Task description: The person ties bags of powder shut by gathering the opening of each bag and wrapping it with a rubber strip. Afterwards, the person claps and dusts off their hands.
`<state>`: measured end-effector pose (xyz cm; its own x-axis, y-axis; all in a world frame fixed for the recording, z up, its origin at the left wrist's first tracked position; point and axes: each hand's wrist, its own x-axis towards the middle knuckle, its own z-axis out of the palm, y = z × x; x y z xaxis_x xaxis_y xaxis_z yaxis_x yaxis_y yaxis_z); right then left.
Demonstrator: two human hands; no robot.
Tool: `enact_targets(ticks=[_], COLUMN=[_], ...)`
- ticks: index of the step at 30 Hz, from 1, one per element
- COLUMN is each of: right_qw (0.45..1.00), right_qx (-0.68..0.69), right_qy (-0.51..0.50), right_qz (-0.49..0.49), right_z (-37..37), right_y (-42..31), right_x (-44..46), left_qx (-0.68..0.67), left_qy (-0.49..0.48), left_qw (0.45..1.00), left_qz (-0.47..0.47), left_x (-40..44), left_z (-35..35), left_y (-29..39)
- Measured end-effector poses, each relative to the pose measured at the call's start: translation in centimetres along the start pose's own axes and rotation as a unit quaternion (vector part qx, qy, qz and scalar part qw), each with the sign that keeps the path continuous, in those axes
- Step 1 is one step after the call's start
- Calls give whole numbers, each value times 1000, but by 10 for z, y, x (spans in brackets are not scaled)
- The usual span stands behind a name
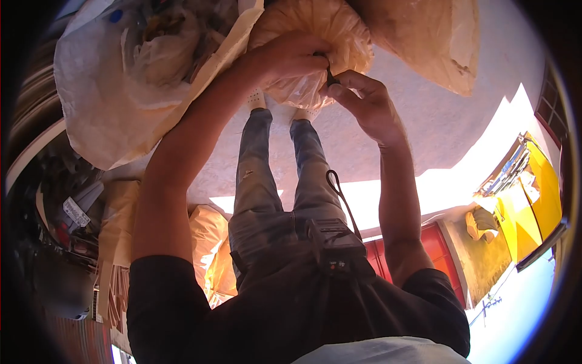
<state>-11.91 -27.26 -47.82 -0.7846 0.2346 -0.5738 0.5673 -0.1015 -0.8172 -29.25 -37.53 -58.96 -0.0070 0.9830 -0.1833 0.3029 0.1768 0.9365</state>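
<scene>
A full, translucent brownish plastic bag (348,30) stands in front of my feet at the top of the view. Across its near side runs a short, thin black strip (330,71). My left hand (297,56) is closed at the strip's upper end, its fingers close against the bag. Lower and to the right, my right hand (368,103) pinches the other end between thumb and fingers. Whether the strip goes around the bag cannot be seen.
A large white sack (97,115) with mixed plastic inside is beside my left arm. Another brownish bag (436,36) is at upper right. Wrapped bundles (209,242) and cardboard lie behind at left. Yellow panels (521,206) stand at right. A corded device (335,236) hangs at my waist.
</scene>
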Motion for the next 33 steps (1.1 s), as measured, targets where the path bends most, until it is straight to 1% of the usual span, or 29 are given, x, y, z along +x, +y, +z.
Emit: enact_targets(ticks=[1,2,4,5,6,7,8,10,11,13,14,16,17,19,20,21,22,23,24,25,26,27,28,29,30,31,32,33], right_qw=[997,997,980,966,967,956,943,941,938,934,938,941,947,952,952,952,952,964,974,974,948,906,905,885,855,854,850,846], right_qx=[-83,-81,-181,-220,-216,-253,-290,-294,-312,-329,-319,-309,-299,-289,-297,-304,-302,-256,-211,-211,-263,-310,-310,-403,-490,-490,-504,-517], right_qy=[6,7,1,13,12,31,49,66,67,68,66,63,59,54,26,-2,-6,3,13,13,77,140,141,96,50,52,42,31], right_qz=[-4,-2,-83,-135,-135,-144,-153,-153,-139,-125,-123,-121,-104,-89,-68,-48,-51,-66,-78,-76,-165,-253,-256,-212,-166,-168,-146,-123], right_z=[4,8,18,25,32,39,45,50,49,47,45,42,40,36,32,31,29,25,21,17,11,6,0,-7,-13,-16,-19,-21], right_y=[-4,-2,12,24,34,42,51,71,78,81,82,85,87,76,70,54,33,7,-10,-18,-21,-20,-12,2,10,11,13,16], right_x=[-2,-4,-8,-8,-7,-5,-4,3,6,11,13,14,16,16,12,11,13,15,16,23,39,57,74,90,97,94,92,89], left_qx=[12,11,-129,-129,-135,-141,-141,-20,-20,-118,-118,-125,-125,-22,-20,-7,6,6,-39,-84,-84,-45,-6,-4,-19,-33,-31,-35], left_qy=[-51,-53,-75,-77,-109,-142,-144,-236,-237,-94,-94,-56,-55,-26,-23,33,89,90,116,142,143,189,233,234,283,332,333,382], left_qw=[999,998,983,983,976,967,966,969,968,983,983,984,984,993,993,995,994,993,988,979,980,978,972,971,958,942,942,922], left_qz=[-15,-16,-104,-107,-133,-158,-160,-74,-75,-106,-106,-117,-117,-112,-114,-90,-66,-70,-94,-116,-113,-77,-40,-39,-37,-36,-35,-46], left_x=[3,4,5,7,9,11,13,18,14,2,-2,-6,-8,-11,-14,-18,-22,-24,-25,-25,-22,-19,-19,-19,-19,-17,-15,-13], left_z=[-1,1,4,2,-4,-7,-8,-10,-7,-3,-4,-4,-4,-7,-6,-2,1,3,7,11,16,24,31,38,44,50,57,65], left_y=[1,-3,-15,-18,-16,-18,-20,-28,-28,-18,-15,-11,-8,2,3,0,-1,-1,0,1,-1,-10,-15,-15,-13,-12,-12,-9])
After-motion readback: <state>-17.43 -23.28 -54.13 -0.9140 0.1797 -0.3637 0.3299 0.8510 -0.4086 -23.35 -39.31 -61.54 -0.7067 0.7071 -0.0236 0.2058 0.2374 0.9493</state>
